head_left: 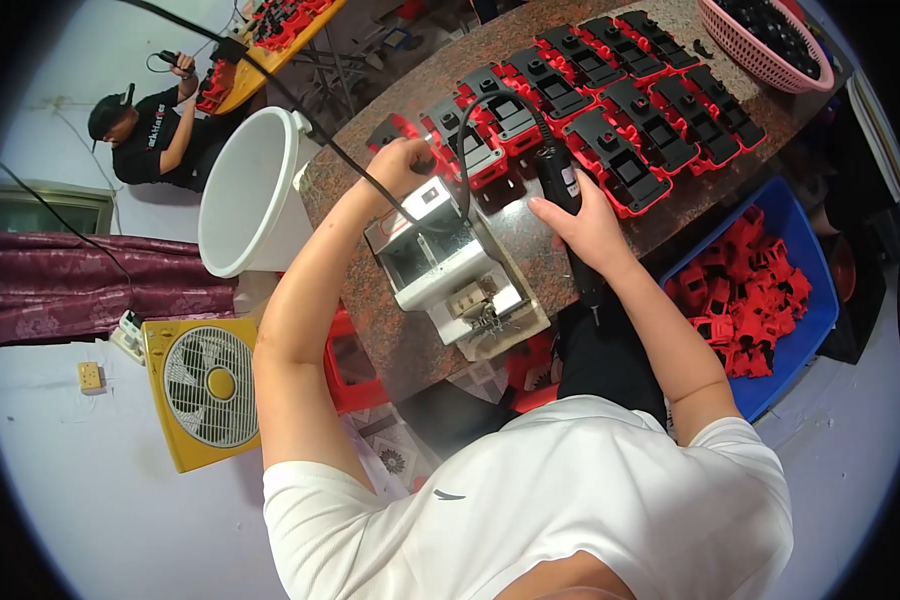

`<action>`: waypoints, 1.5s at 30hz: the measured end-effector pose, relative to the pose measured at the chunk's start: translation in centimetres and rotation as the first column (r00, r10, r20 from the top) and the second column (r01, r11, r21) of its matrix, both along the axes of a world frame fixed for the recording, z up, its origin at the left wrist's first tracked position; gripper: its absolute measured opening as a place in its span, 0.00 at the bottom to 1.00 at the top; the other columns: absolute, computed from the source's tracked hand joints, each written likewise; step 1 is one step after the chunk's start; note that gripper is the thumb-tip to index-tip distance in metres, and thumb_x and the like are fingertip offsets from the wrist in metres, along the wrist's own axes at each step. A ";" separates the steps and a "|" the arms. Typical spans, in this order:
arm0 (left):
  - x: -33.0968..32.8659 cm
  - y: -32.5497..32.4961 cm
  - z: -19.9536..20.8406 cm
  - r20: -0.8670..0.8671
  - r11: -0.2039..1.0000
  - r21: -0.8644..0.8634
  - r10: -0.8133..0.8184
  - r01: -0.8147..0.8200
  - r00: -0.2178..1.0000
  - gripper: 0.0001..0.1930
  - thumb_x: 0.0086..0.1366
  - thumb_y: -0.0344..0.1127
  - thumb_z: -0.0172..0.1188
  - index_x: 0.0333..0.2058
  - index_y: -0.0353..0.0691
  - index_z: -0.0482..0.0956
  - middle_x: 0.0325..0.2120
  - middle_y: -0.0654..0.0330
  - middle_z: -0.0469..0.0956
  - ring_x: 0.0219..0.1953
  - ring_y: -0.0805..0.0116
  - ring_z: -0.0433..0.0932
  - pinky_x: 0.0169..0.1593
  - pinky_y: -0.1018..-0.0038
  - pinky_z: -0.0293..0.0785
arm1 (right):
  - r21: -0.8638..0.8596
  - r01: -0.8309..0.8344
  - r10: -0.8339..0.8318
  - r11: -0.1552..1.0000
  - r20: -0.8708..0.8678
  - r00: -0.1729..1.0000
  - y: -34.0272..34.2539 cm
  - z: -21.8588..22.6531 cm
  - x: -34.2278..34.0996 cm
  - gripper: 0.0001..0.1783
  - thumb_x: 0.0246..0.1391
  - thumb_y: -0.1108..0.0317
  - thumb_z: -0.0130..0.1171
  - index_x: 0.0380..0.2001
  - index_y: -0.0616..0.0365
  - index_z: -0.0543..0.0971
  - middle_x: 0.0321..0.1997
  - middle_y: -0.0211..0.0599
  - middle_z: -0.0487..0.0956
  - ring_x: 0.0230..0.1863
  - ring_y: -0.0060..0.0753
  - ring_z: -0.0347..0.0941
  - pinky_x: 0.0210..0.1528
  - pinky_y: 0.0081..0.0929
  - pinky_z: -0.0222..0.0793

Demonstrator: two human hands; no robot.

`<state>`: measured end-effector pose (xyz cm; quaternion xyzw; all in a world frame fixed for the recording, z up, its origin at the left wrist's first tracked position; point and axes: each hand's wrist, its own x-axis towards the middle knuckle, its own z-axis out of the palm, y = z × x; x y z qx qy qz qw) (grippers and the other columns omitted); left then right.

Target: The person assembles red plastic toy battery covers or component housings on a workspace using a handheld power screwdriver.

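Observation:
My right hand (592, 232) is wrapped round a black electric screwdriver (558, 178), whose tip points down toward my lap and whose cable loops up from its far end. My left hand (402, 168) has its fingers curled, just beyond a silver screw feeder (445, 255); what they hold, if anything, is hidden. Right past those fingers lies a red and black plastic housing (394, 130). More black-topped red housings (620, 165) stand in two rows across the speckled stone table (370, 320).
A pink basket (715, 35) of black parts sits at the table's far right. To my right, a blue bin (805, 350) holds red housings. A white bucket (270, 240) and yellow fan (160, 400) are on the left. Another person (155, 140) works at a yellow table (255, 75).

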<state>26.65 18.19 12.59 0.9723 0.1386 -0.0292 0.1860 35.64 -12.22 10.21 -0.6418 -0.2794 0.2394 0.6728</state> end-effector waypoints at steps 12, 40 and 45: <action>-1.3 1.1 -0.1 0.047 0.994 -0.038 -0.101 0.103 0.994 0.15 0.48 0.34 0.68 0.36 0.41 0.78 0.33 0.54 0.72 0.38 0.57 0.73 0.42 0.67 0.71 | -0.156 -0.093 0.105 0.983 0.077 0.991 10.4 -3.8 1.9 0.38 0.39 0.47 0.68 0.50 0.61 0.72 0.38 0.47 0.80 0.33 0.39 0.80 0.39 0.31 0.74; -7.4 5.8 -0.6 0.342 0.721 0.666 -0.065 -0.193 0.938 0.22 0.52 0.41 0.65 0.44 0.39 0.72 0.35 0.54 0.71 0.39 0.53 0.71 0.41 0.63 0.70 | 0.098 -0.011 0.033 0.995 -0.228 0.973 -6.8 3.0 -3.4 0.22 0.52 0.72 0.60 0.49 0.64 0.66 0.45 0.48 0.78 0.26 0.23 0.77 0.25 0.16 0.71; -20.9 2.3 0.7 0.370 0.728 0.633 0.016 -0.265 0.929 0.25 0.49 0.41 0.68 0.46 0.41 0.72 0.36 0.54 0.71 0.38 0.54 0.71 0.38 0.61 0.70 | 0.173 -0.030 0.066 0.984 -0.206 0.976 -7.4 3.7 -3.2 0.28 0.53 0.73 0.59 0.56 0.67 0.63 0.45 0.49 0.78 0.26 0.24 0.77 0.25 0.16 0.71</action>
